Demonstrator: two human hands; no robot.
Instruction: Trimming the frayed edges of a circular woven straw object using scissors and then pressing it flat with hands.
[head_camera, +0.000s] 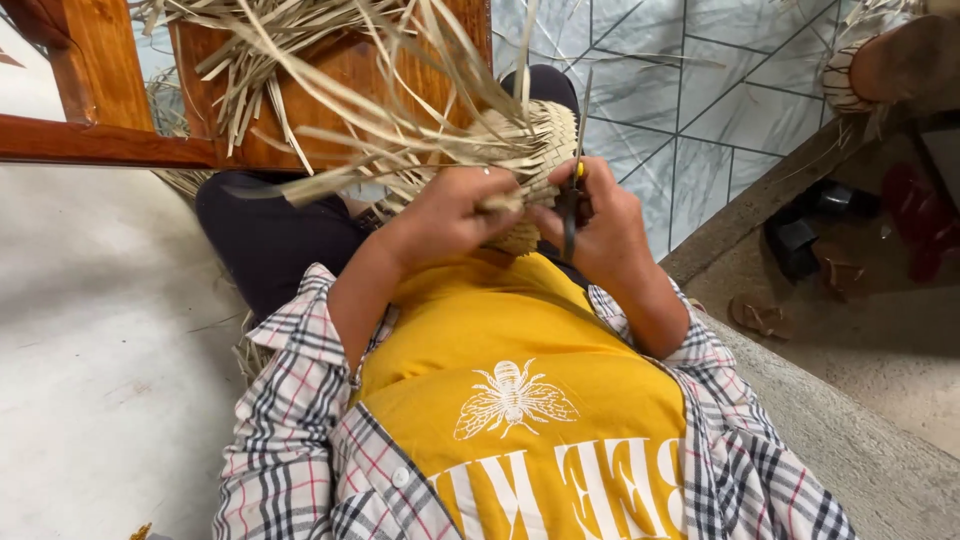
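Pale concrete floor (90, 340) fills the left of the view, and grey tiles with thin diagonal lines (680, 90) cover the far right ground. The person sits here, legs in dark trousers (270, 235) stretched away from the camera.

A half-woven straw piece (530, 150) rests on the lap, just past the yellow shirt (510, 340), near the middle of the view. It sits close to the body, probably so that both hands can steady it without reaching. Its finished part is a tight chequered weave; long loose strips (330, 60) fan out to the far left, kept away from the working edge.

The left hand (455, 210) has its grip closed around the near edge of the weave, pinning it so it does not turn. The right hand (605, 225) has its grip clamped on a pair of scissors (572, 200) with a yellow spot by the handle; the dark blades point up and away, lying against the side of the weave. Whether the blades are apart or together cannot be told.

Farther off, a reddish wooden chair frame (110, 110) stands at the far left behind the strips. A raised concrete step (850, 440) runs down the right, with dark sandals (800, 235) and a brown one (760, 315) beyond it. At the far right top, another woven piece (850, 70) shows partly.
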